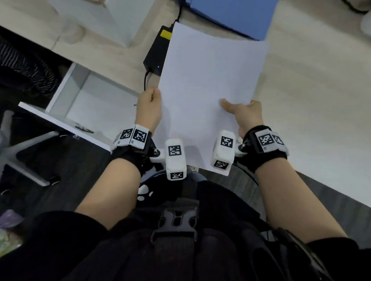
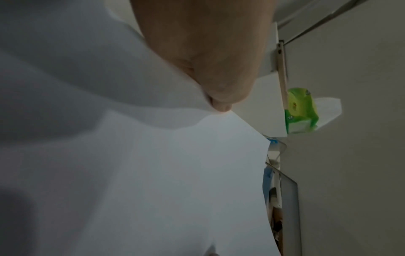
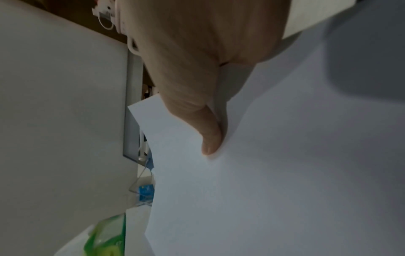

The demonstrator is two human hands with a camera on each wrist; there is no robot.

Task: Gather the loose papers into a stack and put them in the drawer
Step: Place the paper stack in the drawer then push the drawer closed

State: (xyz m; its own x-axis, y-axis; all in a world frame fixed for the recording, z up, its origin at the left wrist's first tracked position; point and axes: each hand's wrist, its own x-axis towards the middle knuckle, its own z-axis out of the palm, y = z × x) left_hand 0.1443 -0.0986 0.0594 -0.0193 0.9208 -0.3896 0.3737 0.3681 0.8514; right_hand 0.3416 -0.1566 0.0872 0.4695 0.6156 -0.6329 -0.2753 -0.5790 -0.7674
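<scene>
A stack of white papers point(image 1: 209, 89) is held in the air above the desk's front edge, tilted away from me. My left hand point(image 1: 150, 107) grips its left edge; its thumb point(image 2: 219, 83) lies on the sheet point(image 2: 175, 173). My right hand point(image 1: 245, 112) pinches the right side, the thumb point(image 3: 208, 131) pressing on top of the papers point(image 3: 274, 164) and the fingers hidden beneath. The white drawer point(image 1: 91, 103) stands pulled open to the left of the papers, with a few small dark bits on its floor.
A black power adapter point(image 1: 157, 51) with its cable lies on the light desk point(image 1: 311, 107) behind the papers. A blue folder point(image 1: 235, 3) sits at the back. A chair base point(image 1: 13, 159) stands on the dark floor at the left. A green packet point(image 2: 300, 110) shows in the wrist views.
</scene>
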